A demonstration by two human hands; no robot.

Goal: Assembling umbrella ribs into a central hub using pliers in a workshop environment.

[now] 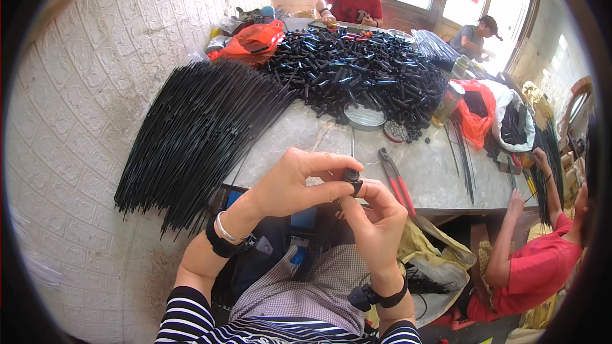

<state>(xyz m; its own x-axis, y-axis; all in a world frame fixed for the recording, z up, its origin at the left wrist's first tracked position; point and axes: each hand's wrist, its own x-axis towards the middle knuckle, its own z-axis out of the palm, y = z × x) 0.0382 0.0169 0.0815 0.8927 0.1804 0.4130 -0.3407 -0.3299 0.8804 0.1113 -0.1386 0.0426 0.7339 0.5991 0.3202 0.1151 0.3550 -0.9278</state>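
My left hand (294, 178) pinches a small black cylindrical part (351, 176) between thumb and forefinger, above the near edge of the table. From the right, my right hand (377, 224) has its thumb and fingertips closed on the lower side of the same part. A thin dark rod (353, 143) shows just beyond the fingertips; whether it joins the part I cannot tell. Beside my right hand lies a pair of pliers (401, 191) with red handles. Farther off, a round shallow tin (364, 116) and a red dish of small metal pieces (395, 132) sit on the tabletop.
A big heap of short black tubes (363, 70) covers the far table (287, 146). At left fans a thick bundle of long black rods (197, 134). Orange bags (478, 114), a jar (448, 103) and a white sack (515, 118) stand right. Several people in short sleeves work around.
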